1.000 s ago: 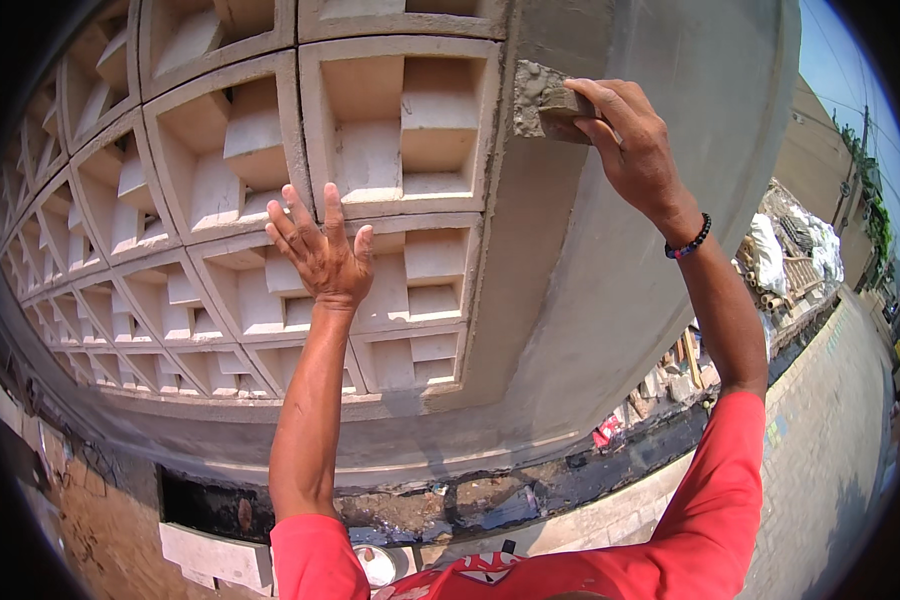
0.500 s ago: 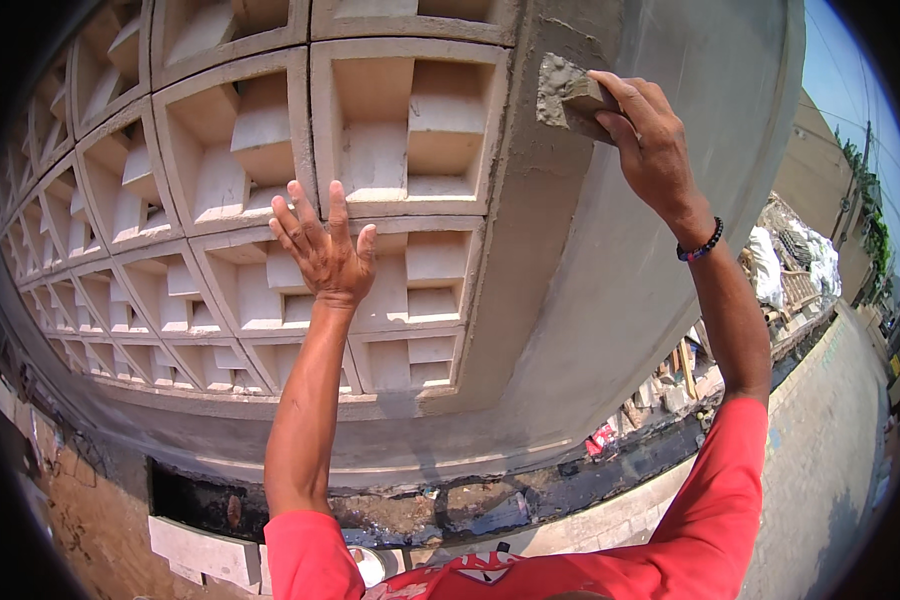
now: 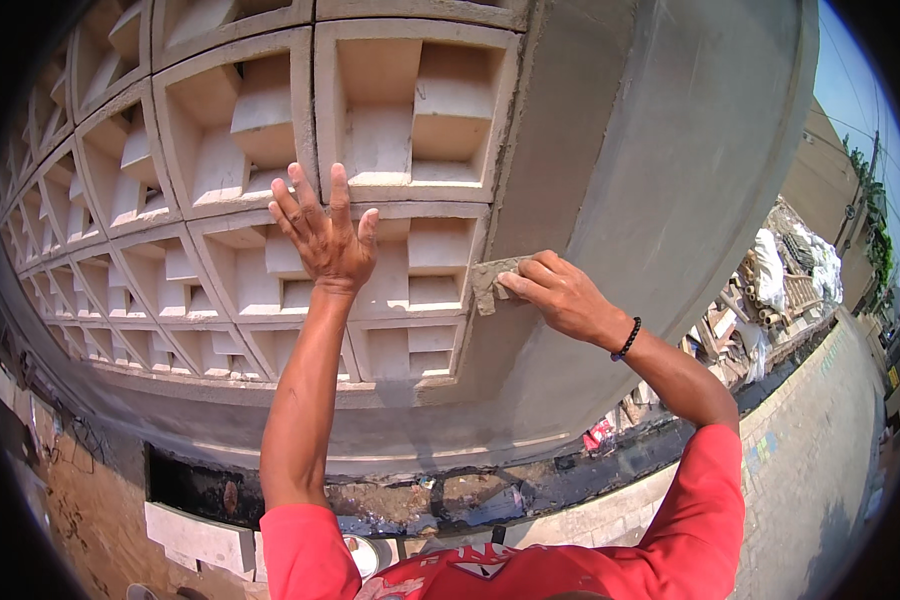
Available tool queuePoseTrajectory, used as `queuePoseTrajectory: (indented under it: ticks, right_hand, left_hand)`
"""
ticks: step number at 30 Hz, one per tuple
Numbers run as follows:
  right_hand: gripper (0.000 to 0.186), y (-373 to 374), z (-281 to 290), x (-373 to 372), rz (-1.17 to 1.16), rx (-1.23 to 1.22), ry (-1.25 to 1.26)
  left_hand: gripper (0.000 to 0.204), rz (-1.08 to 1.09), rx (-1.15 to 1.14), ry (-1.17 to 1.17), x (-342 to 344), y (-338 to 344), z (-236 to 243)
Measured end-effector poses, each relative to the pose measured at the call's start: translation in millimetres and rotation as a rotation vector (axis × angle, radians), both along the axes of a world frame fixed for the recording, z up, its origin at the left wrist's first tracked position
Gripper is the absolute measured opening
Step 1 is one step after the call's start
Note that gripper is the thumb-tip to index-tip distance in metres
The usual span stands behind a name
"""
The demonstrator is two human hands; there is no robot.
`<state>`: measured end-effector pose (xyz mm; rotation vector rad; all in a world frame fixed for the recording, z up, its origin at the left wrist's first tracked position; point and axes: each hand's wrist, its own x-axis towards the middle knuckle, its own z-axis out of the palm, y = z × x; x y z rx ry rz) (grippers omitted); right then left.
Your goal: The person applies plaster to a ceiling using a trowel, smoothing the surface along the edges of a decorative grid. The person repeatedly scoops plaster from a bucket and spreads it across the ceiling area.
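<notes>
Fingers spread, my left hand (image 3: 330,240) rests against the pale breeze-block wall (image 3: 402,208), over the joints between blocks. My right hand (image 3: 567,298) grips a small plastering trowel (image 3: 492,284) caked with grey mortar. Its blade is at the right edge of the blocks, against the darker, damp-looking plaster band (image 3: 550,180). My fingers cover most of the trowel's handle. Right of the band is smoother, lighter grey plaster (image 3: 670,180).
Below the wall runs a dark drainage trench (image 3: 390,505) with litter in it. A concrete slab (image 3: 202,540) lies along its near side, and a white bucket (image 3: 365,556) stands close to me. Rubble and white sacks (image 3: 770,268) are heaped at right, beside a paved lane (image 3: 800,460).
My right hand has come down and a little left along the plaster band with the trowel, which is now turned more edge-on. My left hand stays on the blocks.
</notes>
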<state>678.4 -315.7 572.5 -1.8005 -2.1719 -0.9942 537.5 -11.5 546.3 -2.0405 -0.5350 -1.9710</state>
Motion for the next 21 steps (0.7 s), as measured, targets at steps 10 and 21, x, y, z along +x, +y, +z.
queuePoseTrajectory:
  ticks: [10, 21]
  right_hand:
    - [0.041, -21.5, 184.7, -4.4, 0.018, 0.520, 0.131]
    - [0.036, 6.2, 213.1, 21.0, -0.052, 0.498, -0.194]
  left_hand:
    - [0.065, 0.025, 0.000, 0.000, 1.3, 3.3, -1.8]
    - [0.066, 0.044, 0.005, -0.007, -0.4, 5.8, -1.8]
